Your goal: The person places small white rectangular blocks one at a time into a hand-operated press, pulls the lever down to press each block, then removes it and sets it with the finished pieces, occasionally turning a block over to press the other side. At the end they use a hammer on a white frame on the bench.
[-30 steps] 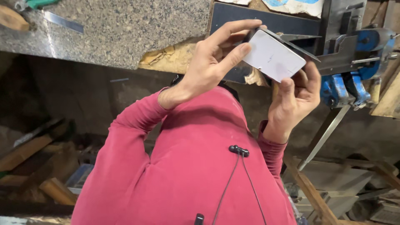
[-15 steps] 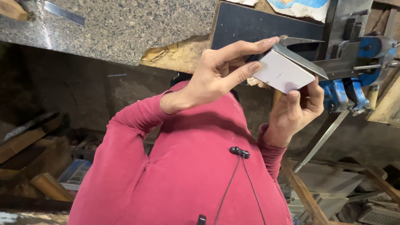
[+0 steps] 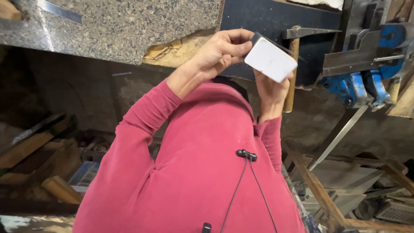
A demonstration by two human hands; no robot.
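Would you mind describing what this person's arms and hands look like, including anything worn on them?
Both arms are covered by long red sleeves of a soft knit top, ending at the wrists. The left hand and right hand are bare: no gloves, rings or watch show. A thin black cable with a small clip hangs on the chest.

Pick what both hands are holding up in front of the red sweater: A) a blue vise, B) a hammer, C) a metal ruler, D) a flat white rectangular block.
D: the left hand and right hand both grip the white block; the hammer lies behind it, ungripped.
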